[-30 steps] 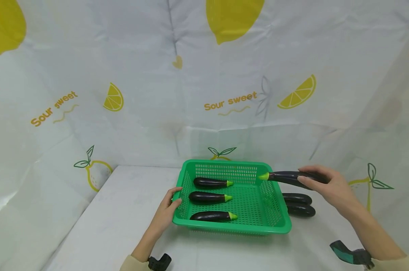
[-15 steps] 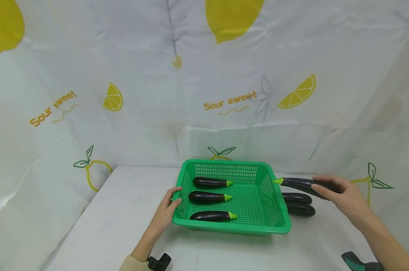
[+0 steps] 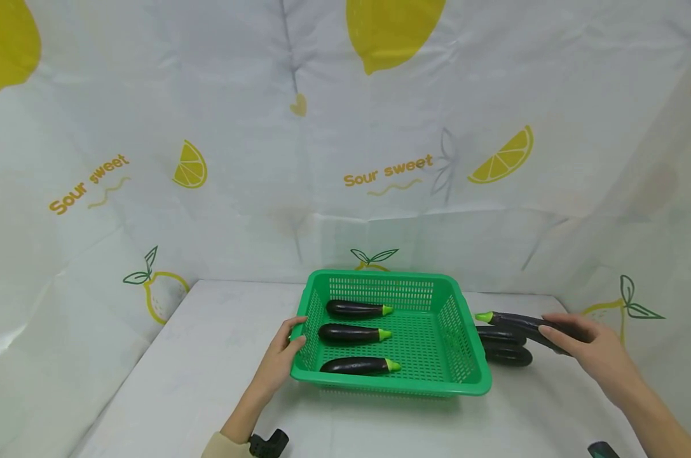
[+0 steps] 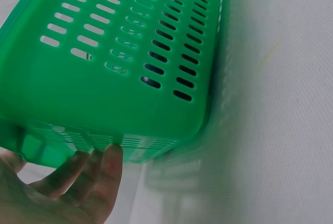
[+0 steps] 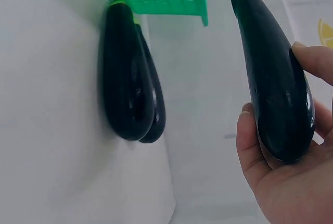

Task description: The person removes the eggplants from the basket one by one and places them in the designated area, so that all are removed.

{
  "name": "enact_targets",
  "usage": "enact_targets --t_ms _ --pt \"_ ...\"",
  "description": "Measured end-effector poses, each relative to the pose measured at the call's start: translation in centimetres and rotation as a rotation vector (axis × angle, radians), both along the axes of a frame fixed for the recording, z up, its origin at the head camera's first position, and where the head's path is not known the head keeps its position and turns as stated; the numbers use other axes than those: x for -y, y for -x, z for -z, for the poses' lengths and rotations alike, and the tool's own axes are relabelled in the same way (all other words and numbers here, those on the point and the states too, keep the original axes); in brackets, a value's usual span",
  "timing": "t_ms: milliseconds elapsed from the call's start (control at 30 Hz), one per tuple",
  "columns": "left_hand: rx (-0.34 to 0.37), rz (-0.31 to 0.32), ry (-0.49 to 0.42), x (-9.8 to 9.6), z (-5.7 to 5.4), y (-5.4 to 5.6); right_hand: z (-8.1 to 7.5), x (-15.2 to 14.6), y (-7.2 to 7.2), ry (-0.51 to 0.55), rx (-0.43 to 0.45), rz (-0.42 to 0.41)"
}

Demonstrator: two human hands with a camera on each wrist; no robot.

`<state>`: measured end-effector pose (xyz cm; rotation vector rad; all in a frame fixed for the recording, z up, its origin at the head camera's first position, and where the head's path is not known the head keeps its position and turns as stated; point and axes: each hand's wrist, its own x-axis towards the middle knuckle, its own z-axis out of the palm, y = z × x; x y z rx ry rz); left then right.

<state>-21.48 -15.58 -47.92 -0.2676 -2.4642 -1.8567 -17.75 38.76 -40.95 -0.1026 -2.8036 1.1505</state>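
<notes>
The held eggplant (image 3: 519,322) is hanging over the tabletop's (image 3: 208,369) right edge, above two eggplants (image 3: 502,345) lying just beside the green basket (image 3: 471,375). The right hand (image 3: 594,356) is grasping it; the left hand (image 3: 279,359) is gripping the basket's left rim.

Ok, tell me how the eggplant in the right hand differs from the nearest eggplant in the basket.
The held eggplant is off the table, gripped by the right hand, outside the green basket; the nearest basket eggplant lies flat on the basket floor, untouched. The held one's green tip points left, the basket one's points right. Both are dark purple, glossy and long.
</notes>
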Motion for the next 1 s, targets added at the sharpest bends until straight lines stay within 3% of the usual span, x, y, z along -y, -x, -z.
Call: enact_targets --t_ms 500,1000 --pt "-0.001 -0.005 0.008 -0.1 -0.2 -0.1 2.6 -1.9 -0.4 0.050 0.052 0.021" --pt "0.005 -0.013 0.014 -0.2 -0.4 -0.2 4.6 0.0 0.5 0.039 0.186 0.022"
